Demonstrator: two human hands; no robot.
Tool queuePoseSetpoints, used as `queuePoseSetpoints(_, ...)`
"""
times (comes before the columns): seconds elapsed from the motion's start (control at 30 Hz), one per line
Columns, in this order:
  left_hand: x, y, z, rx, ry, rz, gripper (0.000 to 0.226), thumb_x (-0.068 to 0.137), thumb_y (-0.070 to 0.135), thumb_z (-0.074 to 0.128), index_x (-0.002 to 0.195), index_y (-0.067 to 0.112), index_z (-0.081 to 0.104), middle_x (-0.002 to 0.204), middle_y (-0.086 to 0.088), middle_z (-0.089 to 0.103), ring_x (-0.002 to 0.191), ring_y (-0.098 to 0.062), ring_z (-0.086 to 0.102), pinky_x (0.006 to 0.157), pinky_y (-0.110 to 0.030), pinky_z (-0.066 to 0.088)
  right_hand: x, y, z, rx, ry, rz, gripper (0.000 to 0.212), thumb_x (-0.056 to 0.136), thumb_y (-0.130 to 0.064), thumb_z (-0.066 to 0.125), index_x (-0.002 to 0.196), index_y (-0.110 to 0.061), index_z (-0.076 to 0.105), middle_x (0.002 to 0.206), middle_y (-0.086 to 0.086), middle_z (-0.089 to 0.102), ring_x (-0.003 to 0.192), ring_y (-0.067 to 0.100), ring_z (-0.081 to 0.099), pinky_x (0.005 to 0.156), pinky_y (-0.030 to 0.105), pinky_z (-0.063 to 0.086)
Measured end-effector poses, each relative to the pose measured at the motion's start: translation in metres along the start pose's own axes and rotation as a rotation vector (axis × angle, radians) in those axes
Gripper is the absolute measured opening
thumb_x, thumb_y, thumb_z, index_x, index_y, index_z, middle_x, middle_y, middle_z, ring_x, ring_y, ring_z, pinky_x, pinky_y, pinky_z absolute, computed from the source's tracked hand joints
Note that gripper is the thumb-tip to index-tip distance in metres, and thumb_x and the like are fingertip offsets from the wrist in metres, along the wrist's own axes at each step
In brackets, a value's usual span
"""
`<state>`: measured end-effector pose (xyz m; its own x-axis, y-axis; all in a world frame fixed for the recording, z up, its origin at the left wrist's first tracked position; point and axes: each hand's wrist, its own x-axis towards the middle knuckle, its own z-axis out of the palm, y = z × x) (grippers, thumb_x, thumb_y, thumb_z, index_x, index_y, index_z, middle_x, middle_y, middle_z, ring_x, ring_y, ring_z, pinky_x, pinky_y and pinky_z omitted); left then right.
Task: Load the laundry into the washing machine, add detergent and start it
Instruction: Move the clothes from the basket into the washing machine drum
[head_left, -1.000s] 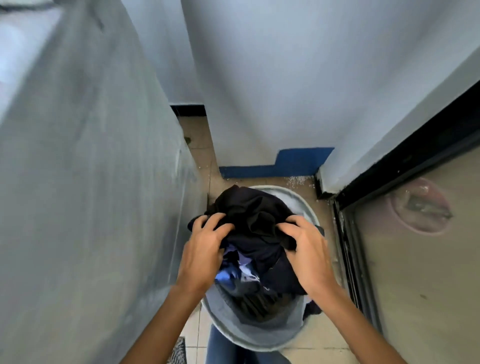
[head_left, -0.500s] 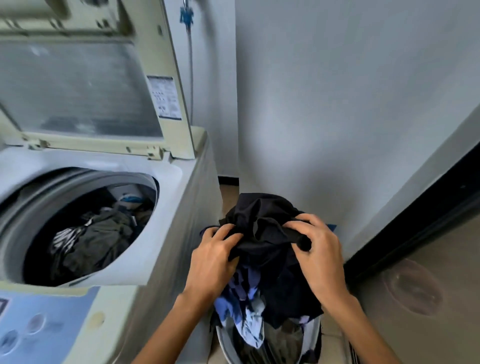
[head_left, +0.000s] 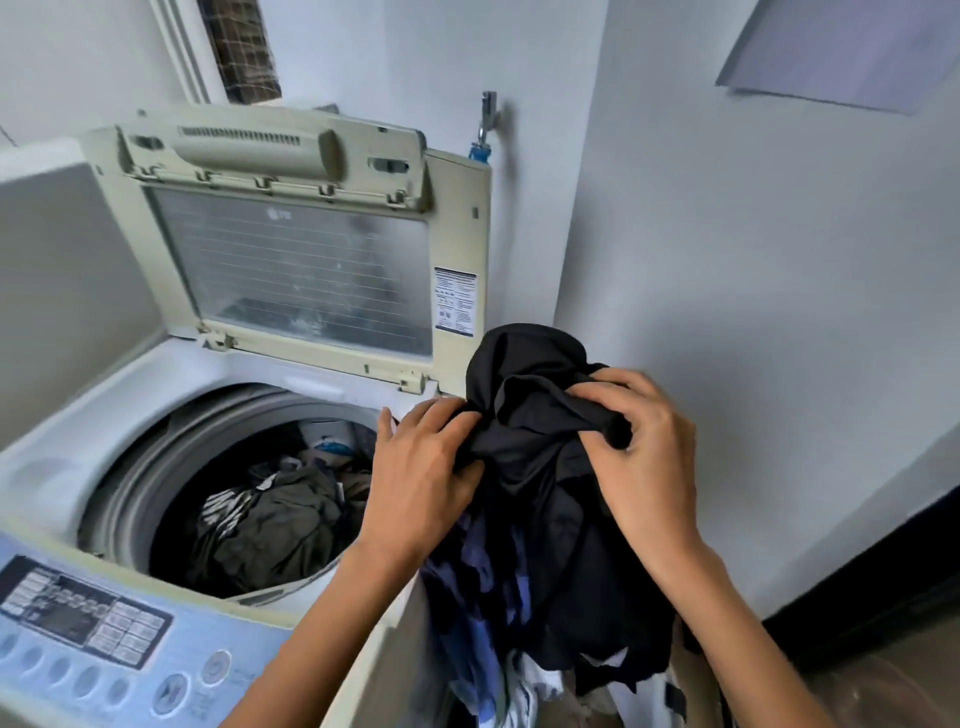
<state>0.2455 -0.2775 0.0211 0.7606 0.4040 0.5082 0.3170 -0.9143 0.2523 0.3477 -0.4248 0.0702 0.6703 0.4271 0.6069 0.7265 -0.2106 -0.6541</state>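
Observation:
A bundle of dark clothes (head_left: 540, 467), black on top with blue and white pieces hanging below, is held up at the right edge of the washing machine (head_left: 171, 364). My left hand (head_left: 421, 478) grips its left side and my right hand (head_left: 644, 462) grips its right side. The top-loader's lid (head_left: 296, 270) stands raised. Its drum (head_left: 249, 499) holds dark and striped garments.
The blue control panel (head_left: 88, 629) with buttons lies at the front left. A white wall stands close on the right, with a tap (head_left: 485, 124) behind the machine. A dark door frame (head_left: 872, 587) runs along the lower right.
The bundle has risen out of the grey basket on the floor to the height of the machine's top. My view has swung up and left onto the open machine.

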Motion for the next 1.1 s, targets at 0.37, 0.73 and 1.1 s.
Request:
queuePoseSetpoints(0.37,0.011,-0.149,-0.077,-0.057,0.061,0.006,0.012,0.076,0.014,0.050,0.081,0.008,0.059,0.088,-0.005,0.061,0.065,-0.033,0.057,0.054,-0.025,0.024,0.034,-0.117,0.139,0.072,-0.011,-0.073,0.029,0.070,0.010,0.064,0.087,-0.011,0.073,0.090,-0.012,0.058,0.087,-0.004,0.052,0.080,-0.001,0.036)
queuePoseSetpoints(0.73,-0.001,-0.284,-0.121,-0.121,0.147,-0.049,0.016,0.078,0.018,0.040,0.076,0.009,0.053,0.083,-0.006,0.059,0.062,-0.030,0.054,0.050,-0.026,0.031,0.040,-0.198,0.272,0.091,-0.062,-0.127,0.032,0.068,0.011,0.062,0.090,-0.010,0.072,0.094,-0.012,0.055,0.093,0.003,0.056,0.083,0.007,0.041)
queuePoseSetpoints(1.1,-0.024,-0.379,-0.077,0.099,-0.066,-0.181,0.026,0.071,-0.003,0.070,0.093,0.009,0.066,0.094,-0.006,0.065,0.070,-0.034,0.056,0.053,-0.035,0.045,0.001,-0.162,0.359,0.049,-0.300,0.070,0.032,0.075,0.002,0.067,0.102,-0.015,0.070,0.104,-0.012,0.056,0.095,-0.003,0.051,0.083,0.000,0.033)
